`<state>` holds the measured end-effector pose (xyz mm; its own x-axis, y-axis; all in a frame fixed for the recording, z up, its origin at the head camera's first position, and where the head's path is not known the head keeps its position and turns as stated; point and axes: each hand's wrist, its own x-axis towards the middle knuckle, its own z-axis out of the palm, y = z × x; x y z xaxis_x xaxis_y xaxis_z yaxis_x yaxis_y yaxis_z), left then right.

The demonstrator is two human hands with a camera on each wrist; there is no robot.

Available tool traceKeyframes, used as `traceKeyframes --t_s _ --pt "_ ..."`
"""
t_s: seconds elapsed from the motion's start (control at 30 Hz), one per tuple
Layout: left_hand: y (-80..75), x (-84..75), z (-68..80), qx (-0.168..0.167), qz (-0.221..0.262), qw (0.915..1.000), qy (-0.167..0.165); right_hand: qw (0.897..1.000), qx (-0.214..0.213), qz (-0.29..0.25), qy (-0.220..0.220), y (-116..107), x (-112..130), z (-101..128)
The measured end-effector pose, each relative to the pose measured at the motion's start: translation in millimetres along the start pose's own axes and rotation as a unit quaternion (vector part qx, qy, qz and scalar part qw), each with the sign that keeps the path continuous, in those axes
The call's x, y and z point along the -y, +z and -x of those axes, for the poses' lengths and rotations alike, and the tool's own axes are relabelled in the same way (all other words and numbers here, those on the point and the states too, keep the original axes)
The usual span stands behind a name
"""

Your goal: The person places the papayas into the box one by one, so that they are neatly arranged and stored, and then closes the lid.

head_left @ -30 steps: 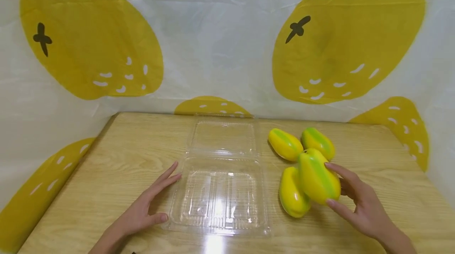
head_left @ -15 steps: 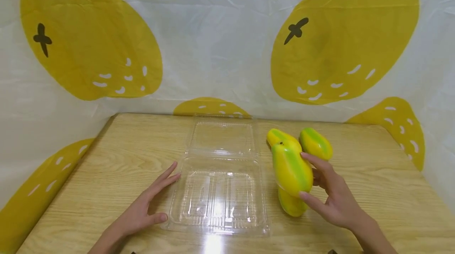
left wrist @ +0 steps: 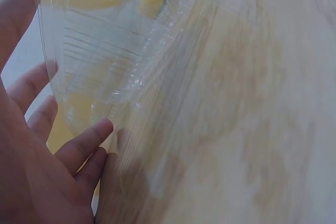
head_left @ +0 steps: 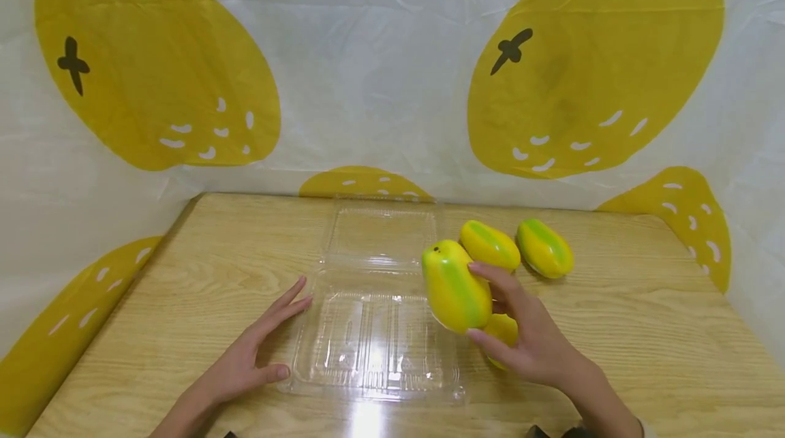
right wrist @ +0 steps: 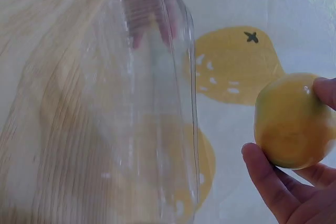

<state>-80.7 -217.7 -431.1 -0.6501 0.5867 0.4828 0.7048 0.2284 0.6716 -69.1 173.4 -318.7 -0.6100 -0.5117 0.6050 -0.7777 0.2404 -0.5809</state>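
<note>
My right hand grips a yellow papaya with a green stripe, thumb and fingers round its right side. In the head view the fruit overlaps the right rim of a clear plastic clamshell box, whose lid lies folded back. The right wrist view shows the papaya raised beside the box wall. My left hand stays at the box's left edge, fingers spread, its fingertips right at the rim. Behind my right hand, a second papaya is partly hidden.
Two more papayas, one nearer the middle and one farther right, lie at the back right of the wooden table. A white cloth printed with big yellow fruit hangs behind the table.
My right hand has carried the papaya leftward, from over the other papayas to the box's right rim. My left hand and the box have kept their places.
</note>
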Motion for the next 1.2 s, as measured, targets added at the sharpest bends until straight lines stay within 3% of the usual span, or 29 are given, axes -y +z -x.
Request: traceKeyframes --t_s 0.37,0.6,0.83,1.2 --pt "-1.2 -1.1 0.1 0.003 0.0 1.0 -0.008 0.999 0.022 -0.026 -0.025 21.5 8.9 -23.5" --pt "-0.5 -0.8 -0.9 0.004 0.005 0.9999 -0.009 0.998 0.043 -0.021 0.03 32.0 16.8 -34.8" --pt "-1.8 -0.9 0.0 0.007 0.005 0.9997 -0.022 0.997 0.061 0.003 0.039 42.7 19.6 -46.1" --pt "-1.9 -0.1 0.6 0.009 0.008 0.9994 -0.032 0.995 0.093 -0.016 0.033 73.9 -1.1 -46.7"
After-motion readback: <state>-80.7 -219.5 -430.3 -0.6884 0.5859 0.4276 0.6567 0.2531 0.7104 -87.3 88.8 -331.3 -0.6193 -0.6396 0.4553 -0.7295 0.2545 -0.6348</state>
